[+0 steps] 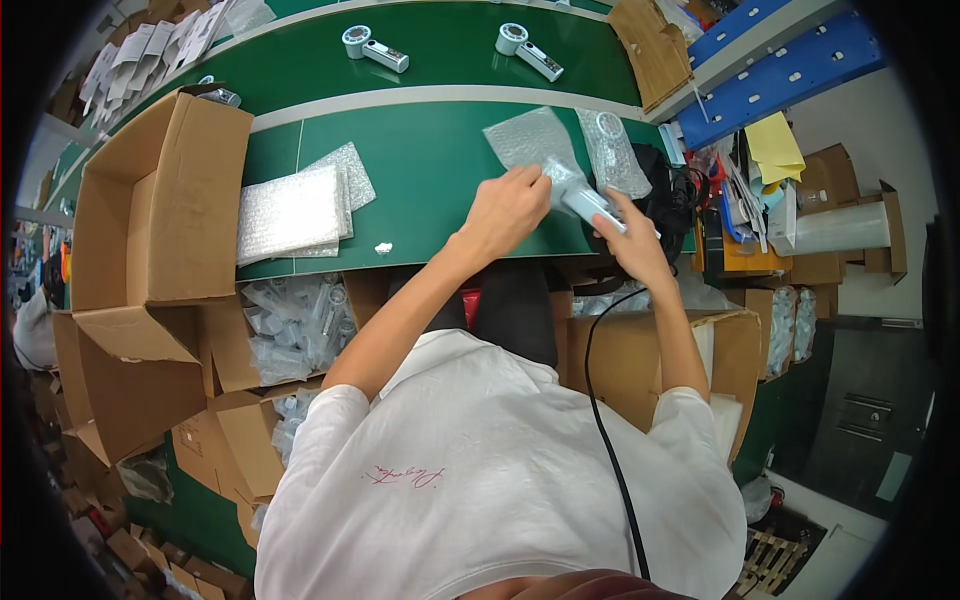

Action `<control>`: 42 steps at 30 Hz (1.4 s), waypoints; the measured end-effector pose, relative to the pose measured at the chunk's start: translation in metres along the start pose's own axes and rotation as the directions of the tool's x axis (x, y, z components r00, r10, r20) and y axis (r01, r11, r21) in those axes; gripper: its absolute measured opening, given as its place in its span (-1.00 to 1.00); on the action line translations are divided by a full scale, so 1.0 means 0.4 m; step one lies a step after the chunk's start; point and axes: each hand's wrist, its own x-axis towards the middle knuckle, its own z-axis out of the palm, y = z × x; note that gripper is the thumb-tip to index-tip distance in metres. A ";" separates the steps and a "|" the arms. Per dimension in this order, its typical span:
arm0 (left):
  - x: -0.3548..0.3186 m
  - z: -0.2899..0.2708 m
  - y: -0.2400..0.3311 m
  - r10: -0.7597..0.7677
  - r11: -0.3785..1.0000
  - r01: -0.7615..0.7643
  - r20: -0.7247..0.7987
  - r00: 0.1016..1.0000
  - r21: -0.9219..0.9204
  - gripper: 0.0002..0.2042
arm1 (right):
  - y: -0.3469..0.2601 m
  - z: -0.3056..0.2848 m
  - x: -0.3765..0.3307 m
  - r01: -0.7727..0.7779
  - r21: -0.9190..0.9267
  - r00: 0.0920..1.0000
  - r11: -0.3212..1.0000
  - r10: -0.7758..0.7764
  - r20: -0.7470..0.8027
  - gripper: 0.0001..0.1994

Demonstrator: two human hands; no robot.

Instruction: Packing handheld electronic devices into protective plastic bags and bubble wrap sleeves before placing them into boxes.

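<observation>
A silver handheld fan with a round head is in my right hand, whose fingers wrap round the handle end. Its head end lies against or inside a clear bubble-wrap bag; blur hides which. My left hand is closed at the near side of that bag, its fingertips pinching what looks like the bag's edge. Right of it on the green table lies another bubble-wrap bag with a fan inside. Several flat bubble-wrap bags are stacked to the left.
Two silver fans lie on the green strip beyond the pale rail. An open carton stands at the left. Below the table are boxes of wrapped items. A black cable crosses my right side.
</observation>
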 end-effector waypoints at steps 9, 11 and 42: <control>-0.004 0.011 0.124 0.040 0.964 -0.071 -0.123 0.992 -0.257 -0.91 | -0.109 -0.009 -0.025 -0.370 0.928 0.902 -0.048 0.221 0.371 -0.61; 0.038 -0.031 0.109 -0.047 0.945 -0.028 -0.219 0.975 -0.326 -0.91 | -0.179 -0.027 -0.026 -0.348 0.935 0.903 -0.071 0.244 0.354 -0.62; -0.354 -0.409 -0.397 -0.719 0.691 0.720 -0.040 0.694 0.063 -0.84 | 0.116 -0.006 0.150 0.342 -0.615 0.933 0.710 -0.333 0.135 -0.84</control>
